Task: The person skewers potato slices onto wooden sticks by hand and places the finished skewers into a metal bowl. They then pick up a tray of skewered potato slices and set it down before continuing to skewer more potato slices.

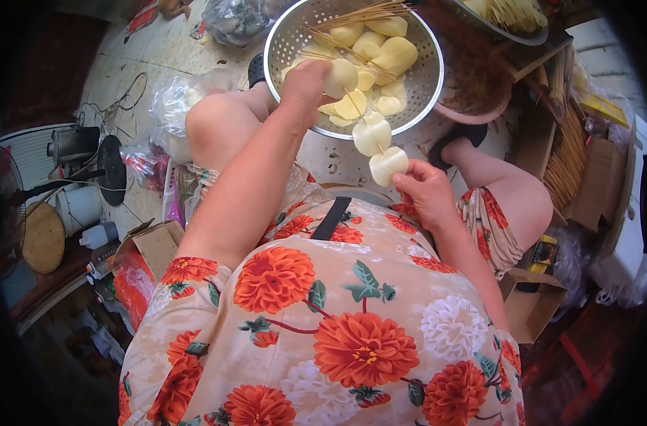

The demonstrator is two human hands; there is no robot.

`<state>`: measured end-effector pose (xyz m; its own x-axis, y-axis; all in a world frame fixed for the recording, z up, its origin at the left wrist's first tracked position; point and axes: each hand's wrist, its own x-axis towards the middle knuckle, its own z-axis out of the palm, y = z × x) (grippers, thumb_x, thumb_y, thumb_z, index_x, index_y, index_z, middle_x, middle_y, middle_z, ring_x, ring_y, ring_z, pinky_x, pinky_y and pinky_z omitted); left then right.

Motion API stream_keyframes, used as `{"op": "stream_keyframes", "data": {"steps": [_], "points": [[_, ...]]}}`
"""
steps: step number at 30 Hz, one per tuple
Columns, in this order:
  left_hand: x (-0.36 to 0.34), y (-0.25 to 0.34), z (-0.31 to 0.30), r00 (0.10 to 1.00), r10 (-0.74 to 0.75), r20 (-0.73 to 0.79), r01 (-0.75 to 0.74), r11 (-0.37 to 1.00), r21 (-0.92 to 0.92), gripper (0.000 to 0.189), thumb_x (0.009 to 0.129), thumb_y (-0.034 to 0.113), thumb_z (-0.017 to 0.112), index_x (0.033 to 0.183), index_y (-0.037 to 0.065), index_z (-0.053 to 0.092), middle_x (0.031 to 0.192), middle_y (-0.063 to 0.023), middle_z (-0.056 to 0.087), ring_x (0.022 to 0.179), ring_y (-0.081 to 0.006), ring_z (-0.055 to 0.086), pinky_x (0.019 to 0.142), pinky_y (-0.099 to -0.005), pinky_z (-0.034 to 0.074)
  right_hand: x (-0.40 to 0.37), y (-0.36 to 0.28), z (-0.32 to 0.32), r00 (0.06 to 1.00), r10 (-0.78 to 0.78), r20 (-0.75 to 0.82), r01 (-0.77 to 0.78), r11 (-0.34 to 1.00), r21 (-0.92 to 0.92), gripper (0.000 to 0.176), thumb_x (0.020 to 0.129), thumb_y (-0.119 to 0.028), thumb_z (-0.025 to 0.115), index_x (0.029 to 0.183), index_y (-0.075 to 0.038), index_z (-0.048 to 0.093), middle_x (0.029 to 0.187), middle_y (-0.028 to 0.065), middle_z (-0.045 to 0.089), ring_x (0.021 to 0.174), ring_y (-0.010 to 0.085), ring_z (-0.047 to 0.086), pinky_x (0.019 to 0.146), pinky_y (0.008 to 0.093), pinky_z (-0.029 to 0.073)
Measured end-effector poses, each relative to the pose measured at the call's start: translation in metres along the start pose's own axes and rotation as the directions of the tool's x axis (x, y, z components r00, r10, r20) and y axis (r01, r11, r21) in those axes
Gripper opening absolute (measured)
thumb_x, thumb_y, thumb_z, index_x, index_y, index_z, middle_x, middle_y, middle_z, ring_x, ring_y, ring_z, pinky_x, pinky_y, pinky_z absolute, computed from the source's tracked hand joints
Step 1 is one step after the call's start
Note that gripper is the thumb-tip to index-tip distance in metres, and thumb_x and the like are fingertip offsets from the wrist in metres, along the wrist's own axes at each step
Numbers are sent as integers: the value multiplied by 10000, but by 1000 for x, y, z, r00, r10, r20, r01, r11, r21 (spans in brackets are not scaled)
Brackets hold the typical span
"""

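Note:
My left hand (308, 86) is over the near left part of a metal colander, its fingers closed on a pale round potato slice (341, 78). A thin wooden skewer (381, 150) runs from near that slice down toward me, threaded through pale potato slices (372, 135). At its lower end, my right hand (426, 190) pinches the skewer beside the nearest slice (388, 166). Inside the perforated colander (437, 78) lie peeled whole potatoes (396, 56), loose slices (388, 105) and several bare skewers (366, 14). My left fingertips are partly hidden.
A second colander (543, 37) with filled skewers stands at the upper right, above a pinkish basin (479, 113). Bundled sticks (566, 160) lie in a box at the right. Plastic bags (178, 106) and a fan (9, 192) are at the left.

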<state>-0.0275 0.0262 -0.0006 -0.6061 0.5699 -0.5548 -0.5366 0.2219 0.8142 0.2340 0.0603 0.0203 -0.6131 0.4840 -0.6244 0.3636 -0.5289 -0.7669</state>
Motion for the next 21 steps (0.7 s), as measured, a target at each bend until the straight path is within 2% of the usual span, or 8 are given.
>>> {"op": "stream_keyframes", "data": {"steps": [8, 10, 14, 16, 21], "points": [[-4, 0, 4, 995, 28, -96, -29, 1000, -2, 216, 847, 90, 566, 1057, 37, 561, 1021, -100, 613, 891, -215, 629, 677, -350, 566, -3, -4, 4, 999, 41, 1, -41, 999, -10, 71, 813, -94, 642, 854, -45, 611, 607, -39, 515, 484, 38, 429, 428, 210, 367], [0, -2, 0, 1000, -8, 16, 7, 1000, 19, 216, 857, 114, 596, 1054, 30, 577, 1004, -101, 627, 868, -212, 636, 697, -342, 560, -4, -4, 4, 999, 33, 3, -33, 999, -21, 75, 813, -92, 641, 862, -43, 615, 610, -38, 518, 487, 39, 433, 429, 211, 369], [-1, -4, -1, 987, -126, 104, 117, 990, 83, 241, 866, 162, 618, 1055, 16, 588, 980, -100, 641, 844, -203, 643, 725, -333, 551, -3, -1, 3, 1000, 18, -3, -19, 1000, -18, 87, 811, -85, 640, 882, -40, 620, 621, -31, 527, 491, 42, 446, 427, 208, 370], [-10, -7, 2, 960, -172, 221, 136, 976, 169, 237, 856, 118, 594, 1031, -41, 598, 955, -135, 636, 816, -228, 646, 729, -351, 549, -1, 0, 3, 1000, 7, -19, -7, 1000, -3, 93, 810, -82, 639, 891, -41, 619, 629, -29, 530, 494, 43, 450, 424, 206, 370], [-25, -9, 10, 936, -236, 260, 188, 962, 196, 250, 861, 135, 600, 1041, -38, 597, 928, -137, 650, 794, -231, 653, 714, -338, 545, -1, 0, 1, 999, 45, -23, -43, 996, 82, 141, 811, -105, 651, 935, -55, 608, 670, -31, 542, 502, 41, 452, 415, 190, 361]]}}
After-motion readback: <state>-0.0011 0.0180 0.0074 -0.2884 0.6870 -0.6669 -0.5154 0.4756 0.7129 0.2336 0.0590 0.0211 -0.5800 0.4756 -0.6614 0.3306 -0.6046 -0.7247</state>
